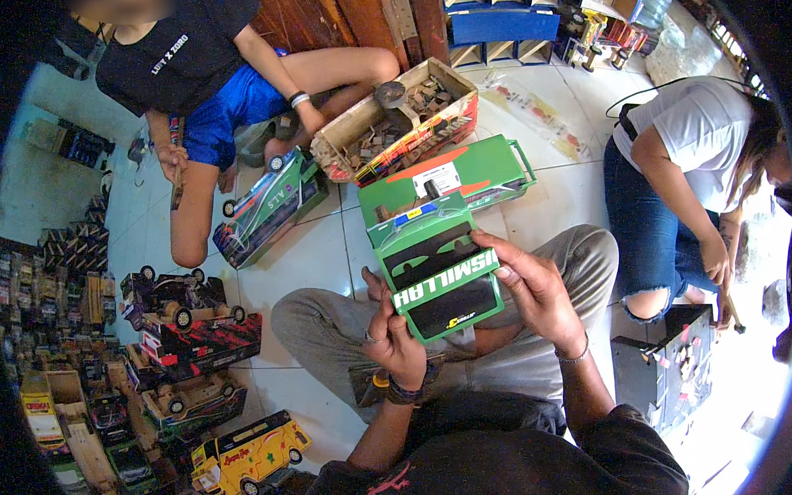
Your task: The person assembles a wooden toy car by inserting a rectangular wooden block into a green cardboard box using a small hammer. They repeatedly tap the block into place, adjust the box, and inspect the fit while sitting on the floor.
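Between my hands is a green toy truck cab (424, 250) with black window panels and white lettering on a green strip. My left hand (398, 342) grips its lower left edge, with the fingers bent around the side. On the right edge my right hand (541, 292) pinches the cab between thumb and fingers. Just beyond it lies a long green box body (482, 168) with orange patches and a white label. Whether cab and body are joined, I cannot tell.
A wooden crate (458, 86) of small wood scraps stands ahead, beside a seated person. Another green toy truck (271, 210) lies left of it. Several toy trucks, including a yellow one (253, 455), crowd the left. At right, a person holds a hammer near a black box (671, 366).
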### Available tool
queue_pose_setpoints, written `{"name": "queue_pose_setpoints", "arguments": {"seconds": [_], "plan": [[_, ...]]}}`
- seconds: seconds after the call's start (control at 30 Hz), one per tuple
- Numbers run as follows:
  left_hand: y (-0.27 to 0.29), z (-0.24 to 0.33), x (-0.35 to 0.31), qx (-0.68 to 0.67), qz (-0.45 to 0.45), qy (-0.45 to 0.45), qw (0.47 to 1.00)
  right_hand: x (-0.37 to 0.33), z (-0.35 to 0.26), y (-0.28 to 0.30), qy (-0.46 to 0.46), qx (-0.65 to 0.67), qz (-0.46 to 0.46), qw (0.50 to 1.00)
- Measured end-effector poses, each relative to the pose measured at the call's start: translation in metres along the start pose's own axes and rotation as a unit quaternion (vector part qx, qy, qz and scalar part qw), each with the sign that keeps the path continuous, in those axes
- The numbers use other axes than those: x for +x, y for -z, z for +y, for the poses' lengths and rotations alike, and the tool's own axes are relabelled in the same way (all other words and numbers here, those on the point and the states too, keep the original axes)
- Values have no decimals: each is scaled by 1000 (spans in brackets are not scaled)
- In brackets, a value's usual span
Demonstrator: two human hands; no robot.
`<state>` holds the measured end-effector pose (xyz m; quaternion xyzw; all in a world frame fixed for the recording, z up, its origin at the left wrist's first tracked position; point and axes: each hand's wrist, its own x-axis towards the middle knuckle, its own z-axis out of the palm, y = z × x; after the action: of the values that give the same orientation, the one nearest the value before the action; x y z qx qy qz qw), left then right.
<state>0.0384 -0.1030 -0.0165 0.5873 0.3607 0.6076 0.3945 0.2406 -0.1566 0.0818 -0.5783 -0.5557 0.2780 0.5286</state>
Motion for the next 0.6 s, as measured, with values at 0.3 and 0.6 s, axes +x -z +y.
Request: {"name": "queue_pose_setpoints", "arguments": {"seconds": [0.3, 0.6], "plan": [[-3, -2, -7, -36, 41, 2, 999, -2, 5, -1, 17, -15, 2, 1000], [-2, -11, -13, -42, 34, -14, 998, -1, 3, 0, 2, -12, -9, 1000]]}}
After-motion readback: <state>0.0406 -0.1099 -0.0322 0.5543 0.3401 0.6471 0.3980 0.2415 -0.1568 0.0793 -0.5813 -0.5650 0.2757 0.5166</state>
